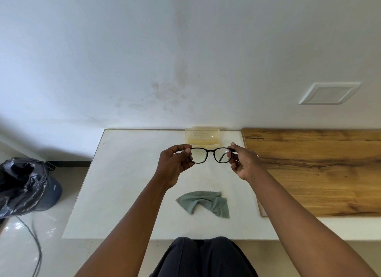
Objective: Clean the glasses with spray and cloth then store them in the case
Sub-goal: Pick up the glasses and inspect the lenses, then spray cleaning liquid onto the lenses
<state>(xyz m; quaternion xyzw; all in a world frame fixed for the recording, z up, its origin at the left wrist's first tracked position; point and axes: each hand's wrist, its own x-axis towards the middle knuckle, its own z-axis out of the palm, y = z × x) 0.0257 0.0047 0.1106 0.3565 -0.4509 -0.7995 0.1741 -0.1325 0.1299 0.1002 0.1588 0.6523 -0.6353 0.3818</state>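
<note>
Your fingers [186,151] pinch the two outer ends of the glasses [212,155]: your left hand [174,163] grips the left end of the black frame between thumb and curled fingers, and your right hand [242,161] grips the right end the same way. You hold the glasses up off the tabletop [127,173], lenses facing you, with one folded temple visible through the right lens. Just beyond them, against the wall [144,60], the pale yellow translucent case [202,136] lies on the tabletop; you cannot tell from here whether its lid is latched. Nearer to you, between your forearms, the grey-green cloth [205,203] lies crumpled flat on the white surface, apart from both hands. To your right a wooden board [319,173] covers the rest of the tabletop. On the floor to your left sit a black plastic bag [20,184], a dark blue round object [54,194] beside it, and a grey cable [35,241]. Your dark trousers [204,256] show at the bottom edge.
</note>
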